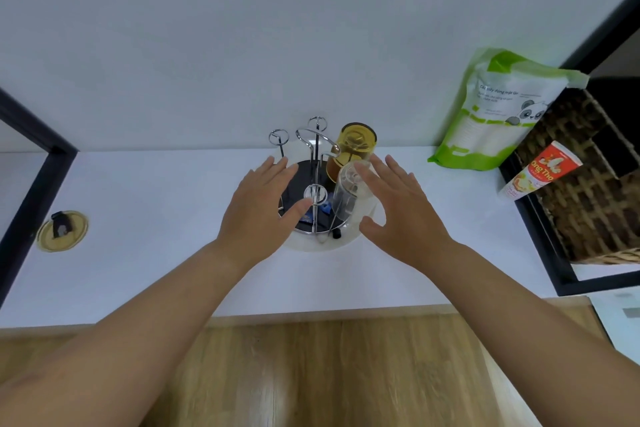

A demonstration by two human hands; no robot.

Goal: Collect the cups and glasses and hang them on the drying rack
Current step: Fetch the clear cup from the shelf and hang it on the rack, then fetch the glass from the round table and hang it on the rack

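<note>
I see both hands spread flat, gripping nothing: left hand [258, 208] over the drying rack [313, 184], right hand [398, 208] just beside the inverted clear glass [348, 199]. Farther back, the amber cup [353, 152] hangs inverted.

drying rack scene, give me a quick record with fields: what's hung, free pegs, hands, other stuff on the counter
rack: wire rack on a round white tray, counter by the wall
hung: amber cup and clear glass, both upside down
free pegs: at least three loop-topped pegs bare
left hand: open, over the rack's left side, holds nothing
right hand: open, beside the clear glass, holds nothing
other: green pouch, red tube, wicker basket, gold lid
</note>
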